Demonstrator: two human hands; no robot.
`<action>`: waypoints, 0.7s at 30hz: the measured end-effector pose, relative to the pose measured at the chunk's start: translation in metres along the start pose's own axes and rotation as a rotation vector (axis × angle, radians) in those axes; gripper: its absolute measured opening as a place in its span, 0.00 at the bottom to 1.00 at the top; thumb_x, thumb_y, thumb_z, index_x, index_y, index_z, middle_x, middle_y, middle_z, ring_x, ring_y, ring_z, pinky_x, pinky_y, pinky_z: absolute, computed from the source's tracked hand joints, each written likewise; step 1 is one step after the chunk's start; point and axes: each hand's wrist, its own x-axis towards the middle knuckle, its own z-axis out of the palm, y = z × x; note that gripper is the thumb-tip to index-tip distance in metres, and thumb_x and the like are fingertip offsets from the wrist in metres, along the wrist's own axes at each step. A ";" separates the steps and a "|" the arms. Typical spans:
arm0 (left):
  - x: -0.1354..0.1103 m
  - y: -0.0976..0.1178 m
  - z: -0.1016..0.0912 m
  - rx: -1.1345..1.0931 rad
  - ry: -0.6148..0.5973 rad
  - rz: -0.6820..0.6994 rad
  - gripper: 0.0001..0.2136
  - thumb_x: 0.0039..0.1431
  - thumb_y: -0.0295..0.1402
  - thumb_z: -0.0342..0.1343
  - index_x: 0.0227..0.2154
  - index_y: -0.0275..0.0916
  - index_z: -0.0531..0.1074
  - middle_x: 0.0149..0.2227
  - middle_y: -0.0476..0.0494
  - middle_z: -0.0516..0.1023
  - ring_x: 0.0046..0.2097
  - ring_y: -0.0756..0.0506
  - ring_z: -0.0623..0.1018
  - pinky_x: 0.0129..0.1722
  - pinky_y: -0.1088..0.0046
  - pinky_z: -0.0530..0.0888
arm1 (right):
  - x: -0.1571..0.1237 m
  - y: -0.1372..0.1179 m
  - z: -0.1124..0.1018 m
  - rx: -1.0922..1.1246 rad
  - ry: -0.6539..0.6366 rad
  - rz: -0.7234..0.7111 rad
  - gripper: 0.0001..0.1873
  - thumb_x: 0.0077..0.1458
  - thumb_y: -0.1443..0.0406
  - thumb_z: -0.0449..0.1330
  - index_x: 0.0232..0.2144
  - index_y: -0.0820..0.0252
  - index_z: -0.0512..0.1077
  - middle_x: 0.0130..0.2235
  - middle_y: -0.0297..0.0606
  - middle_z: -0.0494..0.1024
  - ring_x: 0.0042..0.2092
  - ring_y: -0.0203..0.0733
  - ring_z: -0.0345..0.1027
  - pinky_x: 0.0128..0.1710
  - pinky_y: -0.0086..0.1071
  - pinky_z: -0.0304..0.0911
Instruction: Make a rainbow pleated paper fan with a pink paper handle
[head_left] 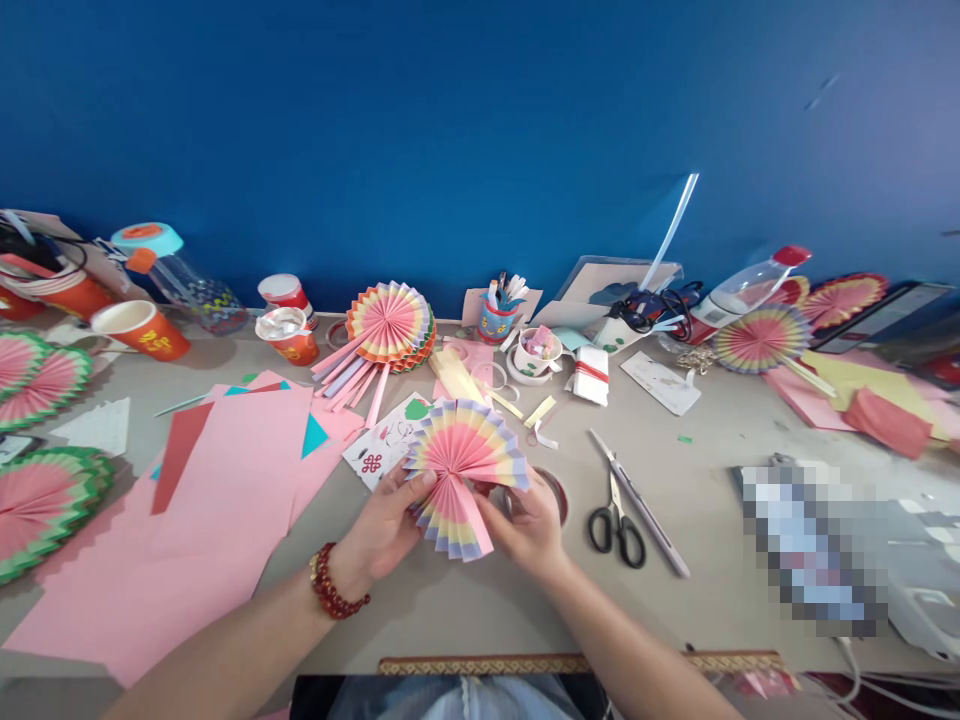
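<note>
Pretty clearly a paper-craft workspace: a table (435, 620) against a blue wall (450, 130), loaded with pink paper sheets (232, 480), pleated paper fans (465, 435), black-handled scissors (616, 503) and a cup of pens (496, 320). Can't tell if it's a home or classroom tbh.

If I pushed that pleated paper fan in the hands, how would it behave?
The fan looks like thin paper, so it is probably light. Its pleats likely stiffen it along the creases; the gap at its lower right suggests it may fold or spread easily.
</note>
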 end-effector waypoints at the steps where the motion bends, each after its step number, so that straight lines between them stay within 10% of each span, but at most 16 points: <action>1: 0.000 -0.001 -0.001 0.007 0.000 0.011 0.17 0.47 0.35 0.73 0.41 0.40 0.77 0.39 0.46 0.83 0.36 0.46 0.81 0.37 0.73 0.77 | 0.000 -0.001 0.000 -0.021 0.017 -0.025 0.10 0.58 0.68 0.63 0.42 0.50 0.78 0.35 0.37 0.80 0.33 0.43 0.73 0.35 0.35 0.70; 12: 0.004 -0.002 -0.010 0.149 0.042 0.100 0.23 0.52 0.40 0.69 0.50 0.46 0.72 0.49 0.45 0.78 0.45 0.44 0.79 0.40 0.70 0.77 | -0.002 0.001 0.000 0.023 0.046 -0.090 0.06 0.60 0.63 0.63 0.39 0.54 0.79 0.36 0.41 0.81 0.37 0.45 0.75 0.36 0.34 0.71; 21: -0.002 0.021 -0.014 1.159 -0.100 1.250 0.14 0.60 0.26 0.62 0.47 0.46 0.73 0.55 0.41 0.69 0.60 0.39 0.68 0.61 0.51 0.65 | 0.000 0.007 -0.003 0.140 -0.013 -0.018 0.09 0.57 0.62 0.67 0.42 0.52 0.79 0.39 0.40 0.82 0.38 0.45 0.75 0.39 0.34 0.70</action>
